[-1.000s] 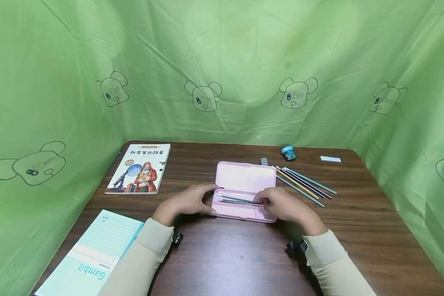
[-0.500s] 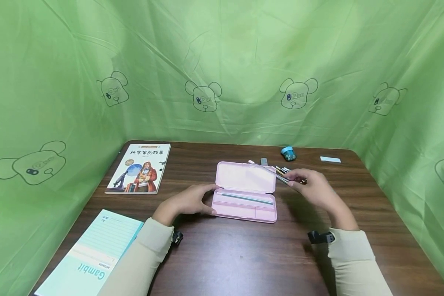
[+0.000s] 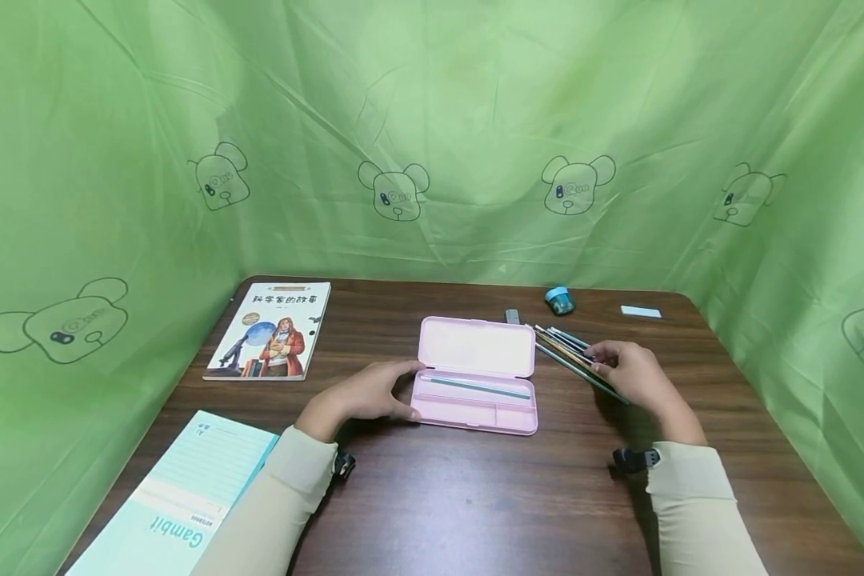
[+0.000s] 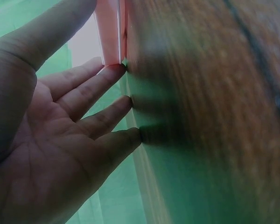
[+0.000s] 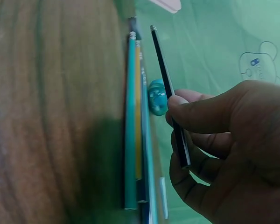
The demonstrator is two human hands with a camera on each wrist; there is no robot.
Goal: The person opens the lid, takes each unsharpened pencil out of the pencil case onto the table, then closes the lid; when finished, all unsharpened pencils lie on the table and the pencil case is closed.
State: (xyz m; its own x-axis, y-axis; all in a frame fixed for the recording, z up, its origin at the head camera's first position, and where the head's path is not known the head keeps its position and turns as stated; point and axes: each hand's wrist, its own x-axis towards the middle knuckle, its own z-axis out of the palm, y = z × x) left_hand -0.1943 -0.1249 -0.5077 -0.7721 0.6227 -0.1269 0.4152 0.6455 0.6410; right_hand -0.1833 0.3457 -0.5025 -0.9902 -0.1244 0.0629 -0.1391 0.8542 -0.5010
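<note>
the black pencil (image 5: pixel 170 102) is pinched between the thumb and fingers of the right hand (image 3: pixel 630 374), lifted just above the loose pencils (image 3: pixel 572 356) lying on the table (image 3: pixel 475 496) right of the pink pencil case (image 3: pixel 475 376). the case lies open at mid table with one teal pencil (image 3: pixel 475 388) in its tray. the left hand (image 3: pixel 363 394), fingers straight and relaxed, rests against the case's left end. far right lie a blue sharpener (image 3: pixel 559 299) and a white eraser (image 3: pixel 641 311); at left, a book (image 3: pixel 270 330) and a notebook (image 3: pixel 180 500).
</note>
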